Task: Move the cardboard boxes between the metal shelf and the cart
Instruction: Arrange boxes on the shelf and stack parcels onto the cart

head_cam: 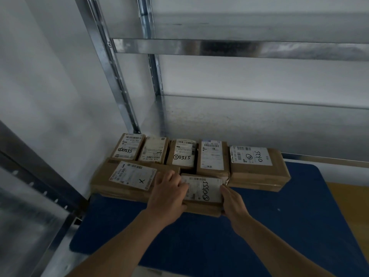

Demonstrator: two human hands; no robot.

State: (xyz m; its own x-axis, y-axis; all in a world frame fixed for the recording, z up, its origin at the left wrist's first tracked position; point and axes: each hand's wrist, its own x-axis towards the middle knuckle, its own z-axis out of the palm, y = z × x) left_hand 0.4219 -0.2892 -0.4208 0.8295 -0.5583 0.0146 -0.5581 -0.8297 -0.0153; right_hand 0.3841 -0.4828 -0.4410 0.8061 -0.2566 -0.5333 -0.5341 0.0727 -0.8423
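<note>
the left grip (169, 188), a bare hand, lies over the left end of the front box (203, 189), fingers curled onto its white label and thumb against the near side. the right grip (232, 200) clasps the box's right end, fingers wrapped round the near corner. both hold this one small cardboard box, which sits low over the far part of the cart's blue deck (279, 216); whether it rests on the deck or is just lifted cannot be told. its label bears handwritten digits and a circled mark. touching its left side lies a wider, flat box (129, 176), its label marked with a hand-drawn x, partly under the left fingers. behind these two, five more labelled boxes stand in a row along the deck's far edge, side by side: the first (127, 145) in the left corner, then a second (153, 149), a third (183, 153), a taller fourth (212, 156), and a broad fifth (257, 162) at the right end. the metal shelf (219, 47) rises behind the row against a white wall, with slotted uprights and a bright cross beam above. a blurred metal frame (30, 216) fills the lower left. a strip of yellow floor (349, 196) shows past the deck's right edge.
</note>
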